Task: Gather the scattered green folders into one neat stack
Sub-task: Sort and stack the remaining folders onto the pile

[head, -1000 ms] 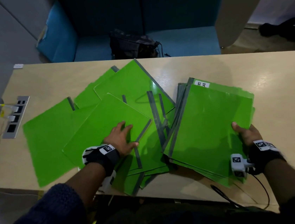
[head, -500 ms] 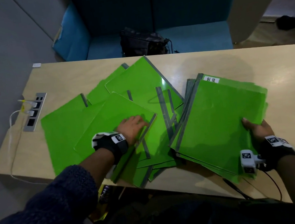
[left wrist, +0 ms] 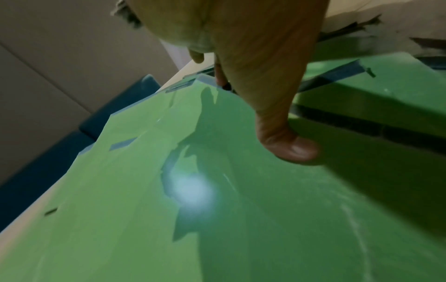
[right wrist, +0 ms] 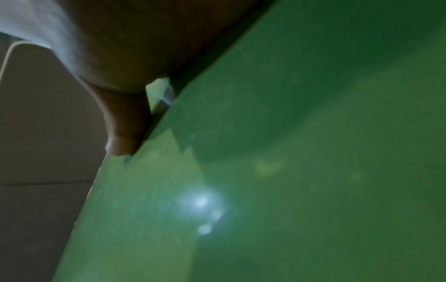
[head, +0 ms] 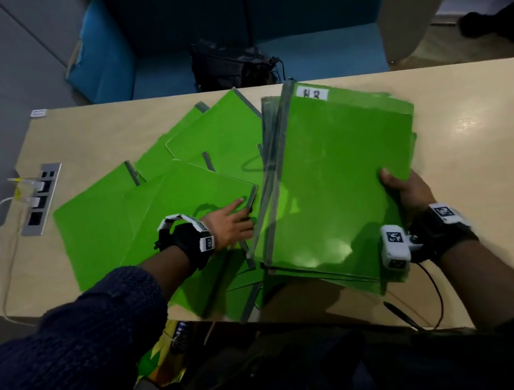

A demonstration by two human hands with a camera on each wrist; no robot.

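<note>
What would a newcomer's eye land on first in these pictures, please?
Bright green folders fan untidily across the left and middle of the pale table. At right, the right hand grips a thick stack labelled HR, while the left hand presses flat on a loose folder.

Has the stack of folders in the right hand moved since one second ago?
Yes. The stack is lifted and tilted up; its labelled top edge now reaches the table's far edge, where before it lay nearer.

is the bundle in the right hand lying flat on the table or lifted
Lifted and tilted: the bundle has its left edge raised over the scattered folders, with the right hand gripping its right edge.
</note>
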